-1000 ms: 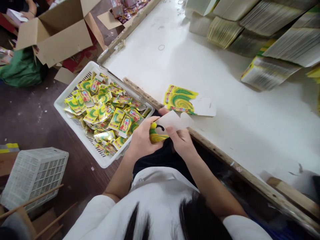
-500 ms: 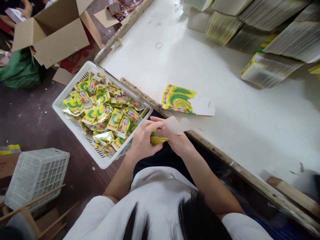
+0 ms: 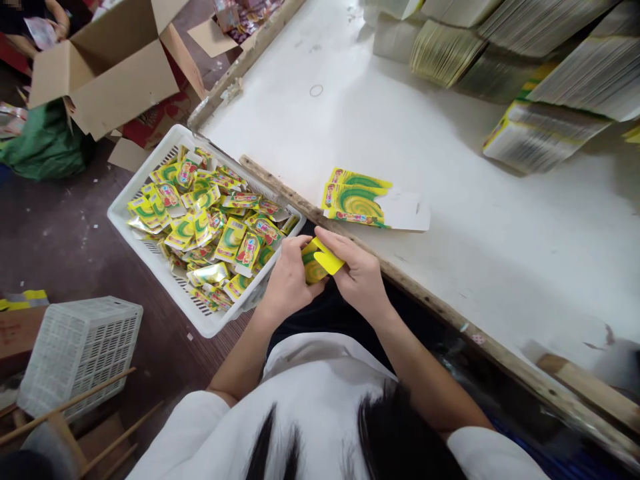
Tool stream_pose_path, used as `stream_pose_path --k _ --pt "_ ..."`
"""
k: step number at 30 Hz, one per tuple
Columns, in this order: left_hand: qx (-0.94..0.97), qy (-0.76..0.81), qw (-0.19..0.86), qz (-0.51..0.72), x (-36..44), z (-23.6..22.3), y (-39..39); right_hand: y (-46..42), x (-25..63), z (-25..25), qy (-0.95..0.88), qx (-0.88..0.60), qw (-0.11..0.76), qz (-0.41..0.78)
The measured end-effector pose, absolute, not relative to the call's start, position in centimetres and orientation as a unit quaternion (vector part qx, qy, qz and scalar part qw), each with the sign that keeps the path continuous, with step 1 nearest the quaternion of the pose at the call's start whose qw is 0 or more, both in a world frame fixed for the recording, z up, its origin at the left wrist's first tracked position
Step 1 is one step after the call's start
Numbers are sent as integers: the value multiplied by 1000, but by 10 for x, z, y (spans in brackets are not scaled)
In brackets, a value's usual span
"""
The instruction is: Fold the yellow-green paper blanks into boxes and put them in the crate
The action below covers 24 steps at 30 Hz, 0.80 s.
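Observation:
Between my hands is a small yellow and green printed carton [image 3: 315, 267], held over my lap at the table's edge. My left hand [image 3: 289, 275] wraps round its left side, fingers and thumb closed on it. My right hand [image 3: 357, 270] presses the carton's right end, where a plain yellow flap stands out under the fingers. Just beyond my hands, several flat carton blanks [image 3: 357, 203] with the same print lie on the white table [image 3: 465, 233]. To my left, a white plastic basket [image 3: 200, 327] holds many folded cartons [image 3: 231, 238].
Tall stacks of flat cartons [image 3: 550, 133] stand at the table's far right. A raised wooden strip [image 3: 425, 297] runs along the table edge. On the left are an open cardboard box [image 3: 120, 87], a green sack [image 3: 47, 147] and an upturned white crate [image 3: 83, 353]. Another person's hand [image 3: 59, 23] shows top left.
The white flap that stood up at the carton's right end is folded over, and its yellow side now shows. My right hand has turned, its fingers now lying over that end.

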<state>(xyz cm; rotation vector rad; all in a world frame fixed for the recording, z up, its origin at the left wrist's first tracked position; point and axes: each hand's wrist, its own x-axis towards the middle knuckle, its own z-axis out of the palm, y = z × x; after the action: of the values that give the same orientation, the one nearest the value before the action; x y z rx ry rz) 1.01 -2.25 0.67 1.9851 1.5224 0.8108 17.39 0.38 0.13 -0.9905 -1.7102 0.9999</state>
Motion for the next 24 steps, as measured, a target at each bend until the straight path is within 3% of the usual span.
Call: stream_pose_path --k 7,24 --pt "717 577 186 345 1 15 -23 3 178 6 -795 -353 323 372" --pt "737 560 203 320 -4 19 -19 4 187 15 -833 -341 269 344"
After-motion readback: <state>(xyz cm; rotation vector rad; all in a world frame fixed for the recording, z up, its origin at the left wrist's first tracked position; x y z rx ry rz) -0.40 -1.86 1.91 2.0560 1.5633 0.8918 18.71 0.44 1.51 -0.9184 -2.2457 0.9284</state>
